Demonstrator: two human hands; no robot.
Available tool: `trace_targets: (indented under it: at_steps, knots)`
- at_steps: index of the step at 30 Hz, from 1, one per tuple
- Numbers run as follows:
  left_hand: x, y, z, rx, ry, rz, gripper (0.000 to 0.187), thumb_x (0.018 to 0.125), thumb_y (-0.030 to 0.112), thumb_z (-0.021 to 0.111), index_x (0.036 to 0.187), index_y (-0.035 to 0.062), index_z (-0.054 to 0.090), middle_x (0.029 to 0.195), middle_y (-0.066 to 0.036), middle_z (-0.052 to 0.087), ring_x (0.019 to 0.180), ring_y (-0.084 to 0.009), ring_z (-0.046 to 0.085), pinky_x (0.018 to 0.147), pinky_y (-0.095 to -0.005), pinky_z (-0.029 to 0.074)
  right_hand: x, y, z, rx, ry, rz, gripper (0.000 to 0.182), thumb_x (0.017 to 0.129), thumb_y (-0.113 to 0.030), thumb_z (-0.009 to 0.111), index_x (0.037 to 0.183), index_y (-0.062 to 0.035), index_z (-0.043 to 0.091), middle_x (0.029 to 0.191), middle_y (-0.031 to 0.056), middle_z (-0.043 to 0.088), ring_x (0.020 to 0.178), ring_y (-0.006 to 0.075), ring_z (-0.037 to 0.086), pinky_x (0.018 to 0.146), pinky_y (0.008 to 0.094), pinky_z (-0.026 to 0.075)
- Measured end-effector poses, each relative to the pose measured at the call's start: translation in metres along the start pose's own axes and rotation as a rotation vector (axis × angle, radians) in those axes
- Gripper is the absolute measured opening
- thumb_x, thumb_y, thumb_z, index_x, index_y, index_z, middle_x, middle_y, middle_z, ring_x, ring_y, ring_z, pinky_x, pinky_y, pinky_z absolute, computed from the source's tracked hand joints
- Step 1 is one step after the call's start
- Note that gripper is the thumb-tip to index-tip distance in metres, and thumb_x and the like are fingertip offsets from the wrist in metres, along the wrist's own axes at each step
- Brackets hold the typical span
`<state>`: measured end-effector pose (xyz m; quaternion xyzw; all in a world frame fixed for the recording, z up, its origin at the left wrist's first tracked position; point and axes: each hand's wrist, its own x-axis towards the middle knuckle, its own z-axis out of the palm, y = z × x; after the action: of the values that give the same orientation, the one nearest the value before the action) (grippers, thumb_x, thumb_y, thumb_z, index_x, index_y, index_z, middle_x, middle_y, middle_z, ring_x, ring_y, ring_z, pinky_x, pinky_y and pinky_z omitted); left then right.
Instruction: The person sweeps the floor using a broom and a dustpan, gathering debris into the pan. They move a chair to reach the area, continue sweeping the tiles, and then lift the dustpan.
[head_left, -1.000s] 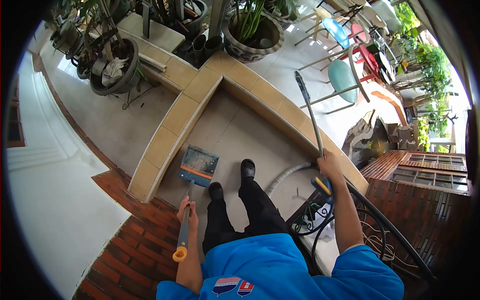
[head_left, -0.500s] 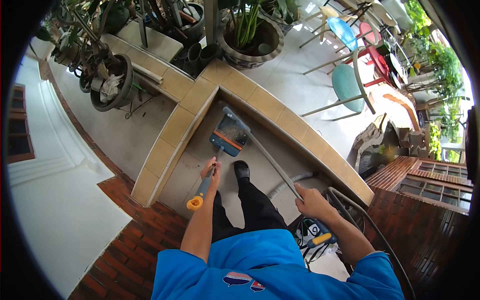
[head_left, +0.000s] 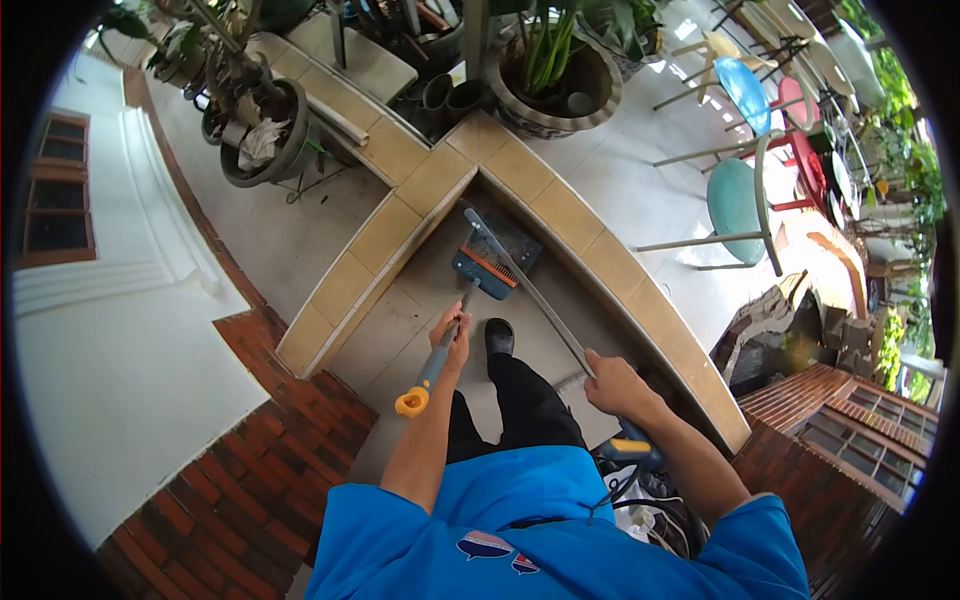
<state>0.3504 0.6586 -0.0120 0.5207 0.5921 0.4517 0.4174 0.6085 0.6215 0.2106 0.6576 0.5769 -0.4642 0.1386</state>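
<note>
My left hand [head_left: 452,335] is closed around the grey handle of a long-handled dustpan [head_left: 487,277], whose yellow end sticks out below my wrist. The pan is dark blue-grey with an orange comb-like strip, and lies on the floor near the corner of a low tiled ledge. In my right hand [head_left: 614,385] is the grey pole of a broom [head_left: 545,315]. It slants up and left across the pan, with the broom head [head_left: 484,229] at the pan's far left side. The bristles are hard to make out. My boot [head_left: 499,337] stands just below the pan.
A tan tiled ledge [head_left: 590,252] runs along both sides of the floor. Potted plants [head_left: 555,85] stand beyond it, with a green chair [head_left: 735,208] and other chairs at the right. Brick paving [head_left: 250,480] and a white wall [head_left: 150,380] lie left.
The view has turned, shifting the surroundings to the right. The broom head now lies farther over the dustpan's left side, and the debris seen in the pan earlier shows less clearly.
</note>
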Motion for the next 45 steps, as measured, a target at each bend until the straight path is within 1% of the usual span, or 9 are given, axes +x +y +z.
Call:
trace_targets:
  at_steps: [6,10,14,18,28,33,36,40,45]
  knots:
    - [-0.059,0.033,-0.061,0.122,0.004,-0.078,0.031,0.088,0.029,0.063,0.082,-0.0005,0.056,0.091,-0.017,0.065,0.061,-0.0113,0.052,0.057,-0.0264,0.044,-0.069,-0.006,-0.031,0.239,0.125,-0.046,0.032,0.077,-0.014,0.055,0.103,0.0045,0.051,0.067,0.026,0.056,0.069,0.0414,0.06,0.065,0.0455,0.047]
    - [-0.116,0.035,-0.105,0.131,0.085,-0.096,0.031,0.088,0.028,0.063,0.08,-0.0012,0.055,0.098,-0.021,0.066,0.061,-0.0129,0.053,0.057,-0.0276,0.045,-0.078,0.006,-0.014,0.528,0.01,0.011,0.022,0.083,-0.006,0.054,0.104,0.0007,0.052,0.059,0.0021,0.051,0.045,0.0084,0.05,0.04,0.0244,0.043]
    - [-0.173,0.041,-0.157,0.081,0.144,-0.248,0.027,0.089,0.023,0.062,0.082,-0.0019,0.057,0.095,-0.018,0.065,0.063,-0.0134,0.054,0.059,-0.027,0.045,-0.084,-0.008,0.005,0.759,-0.171,0.052,0.022,0.084,-0.004,0.054,0.106,-0.0012,0.052,0.058,-0.0034,0.044,0.041,0.0044,0.043,0.035,0.02,0.038]
    - [-0.234,0.046,-0.199,0.152,0.264,-0.275,0.021,0.09,0.018,0.059,0.089,-0.0034,0.06,0.076,-0.009,0.06,0.059,-0.0091,0.047,0.058,-0.0252,0.043,-0.084,-0.047,0.016,0.681,-0.383,0.068,0.04,0.088,-0.006,0.053,0.127,-0.002,0.045,0.055,-0.0032,0.043,0.041,0.0052,0.042,0.035,0.0217,0.038]
    - [-0.323,0.024,-0.25,0.258,0.416,-0.361,0.019,0.089,0.015,0.057,0.085,-0.0033,0.059,0.102,-0.023,0.064,0.088,-0.0279,0.065,0.076,-0.0331,0.049,0.092,-0.202,0.093,0.61,-0.735,-0.11,0.013,0.088,-0.016,0.056,0.09,-0.0035,0.058,0.068,0.0008,0.057,0.047,0.0072,0.049,0.036,0.0244,0.04]
    - [-0.336,0.038,-0.27,0.243,0.455,-0.454,0.026,0.091,0.017,0.054,0.101,-0.006,0.061,0.098,-0.021,0.064,0.082,-0.0251,0.063,0.074,-0.0326,0.048,0.16,-0.181,-0.065,0.246,-0.499,-0.27,0.012,0.083,-0.009,0.055,0.074,-0.0009,0.058,0.057,0.0015,0.047,0.042,0.0053,0.046,0.033,0.022,0.032]
    - [-0.338,0.04,-0.271,0.228,0.538,-0.403,0.034,0.093,0.02,0.051,0.11,-0.0081,0.059,0.098,-0.02,0.064,0.081,-0.0234,0.06,0.075,-0.0325,0.047,0.152,-0.173,-0.128,0.127,-0.085,0.133,0.016,0.082,-0.011,0.055,0.068,-0.0035,0.051,0.054,0.0004,0.045,0.038,0.0083,0.042,0.033,0.0225,0.032]
    - [-0.344,0.035,-0.269,0.227,0.595,-0.442,0.033,0.094,0.022,0.05,0.108,-0.0068,0.06,0.102,-0.021,0.064,0.088,-0.0245,0.061,0.08,-0.034,0.046,0.133,-0.142,-0.124,-0.267,0.092,-0.147,0.018,0.079,-0.015,0.057,0.068,-0.0027,0.053,0.053,0.0042,0.051,0.043,0.0127,0.049,0.038,0.0264,0.035]
    - [-0.36,0.042,-0.266,0.169,0.644,-0.506,0.032,0.093,0.023,0.05,0.105,-0.0056,0.06,0.108,-0.023,0.063,0.092,-0.0261,0.061,0.083,-0.0353,0.046,0.024,-0.181,-0.059,0.241,-0.212,-0.05,0.011,0.085,-0.011,0.051,0.085,-0.0005,0.055,0.054,-0.0026,0.046,0.04,0.0049,0.043,0.034,0.0209,0.033]
